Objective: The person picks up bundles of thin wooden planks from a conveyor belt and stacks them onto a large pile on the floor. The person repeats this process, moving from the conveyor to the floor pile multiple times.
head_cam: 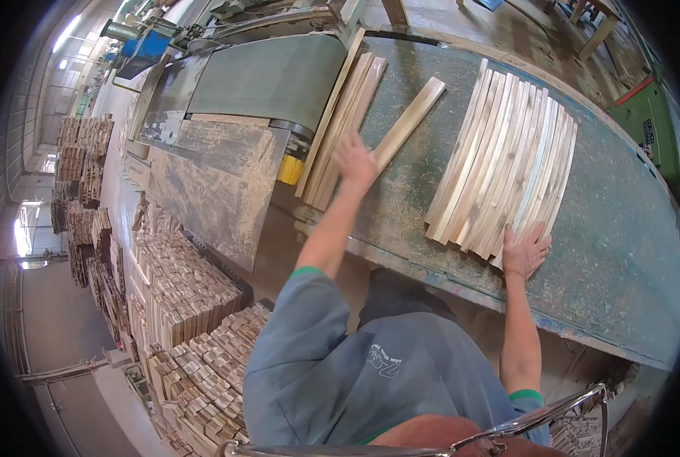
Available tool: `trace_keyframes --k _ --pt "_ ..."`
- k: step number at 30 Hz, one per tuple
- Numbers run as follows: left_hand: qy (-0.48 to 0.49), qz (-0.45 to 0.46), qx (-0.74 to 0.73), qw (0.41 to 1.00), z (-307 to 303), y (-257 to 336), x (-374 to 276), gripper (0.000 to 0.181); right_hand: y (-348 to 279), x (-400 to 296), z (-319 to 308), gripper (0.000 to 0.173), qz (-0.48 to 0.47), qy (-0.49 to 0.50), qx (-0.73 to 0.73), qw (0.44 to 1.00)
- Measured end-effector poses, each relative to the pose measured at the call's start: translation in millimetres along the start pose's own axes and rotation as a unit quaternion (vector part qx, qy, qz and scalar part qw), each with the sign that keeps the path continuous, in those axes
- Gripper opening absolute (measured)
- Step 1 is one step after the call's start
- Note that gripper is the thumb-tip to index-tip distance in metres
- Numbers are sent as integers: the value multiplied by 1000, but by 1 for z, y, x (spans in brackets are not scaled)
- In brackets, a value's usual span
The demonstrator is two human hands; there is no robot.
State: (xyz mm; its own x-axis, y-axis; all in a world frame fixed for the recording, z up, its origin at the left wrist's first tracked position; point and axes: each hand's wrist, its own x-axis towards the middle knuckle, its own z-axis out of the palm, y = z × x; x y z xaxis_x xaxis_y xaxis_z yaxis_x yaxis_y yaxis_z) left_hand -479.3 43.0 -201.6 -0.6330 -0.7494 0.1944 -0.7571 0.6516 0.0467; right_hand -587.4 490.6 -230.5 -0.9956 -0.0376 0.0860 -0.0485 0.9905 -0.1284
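Note:
My left hand [355,162], slightly blurred, is by the lower end of a single wooden strip [411,123] that lies slanted on the green worktable; whether it grips the strip, I cannot tell. Just left of that hand, several wooden strips [340,137] lie side by side next to the belt machine. My right hand [525,251] rests with spread fingers on the near right end of a wide row of wooden strips [503,160], which lie closely side by side.
A wide belt [268,74] and a dusty metal plate [220,183] adjoin the worktable [614,228] on the left. Stacked wood pieces [186,285] stand at lower left. A green machine [651,125] is beyond the table's right side. Sawdust covers parts of the tabletop.

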Motion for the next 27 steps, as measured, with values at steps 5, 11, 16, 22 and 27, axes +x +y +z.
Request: trace_keyframes --k 5,11,16,22,27 --pt "-114 25 110 987 13 -67 20 105 4 2 1 109 2 -2 13 1000" --pt "-112 102 138 979 30 -81 52 97 4 3 2 107 4 2 7 1000" --pt "-72 111 214 968 43 -82 50 86 1 3 0 106 10 6 23 1000" --pt "-108 36 188 976 35 -65 47 87 -2 3 -12 106 30 -44 36 998" --pt "-75 74 135 985 19 -71 39 77 -1 3 -8 106 14 -6 37 999"
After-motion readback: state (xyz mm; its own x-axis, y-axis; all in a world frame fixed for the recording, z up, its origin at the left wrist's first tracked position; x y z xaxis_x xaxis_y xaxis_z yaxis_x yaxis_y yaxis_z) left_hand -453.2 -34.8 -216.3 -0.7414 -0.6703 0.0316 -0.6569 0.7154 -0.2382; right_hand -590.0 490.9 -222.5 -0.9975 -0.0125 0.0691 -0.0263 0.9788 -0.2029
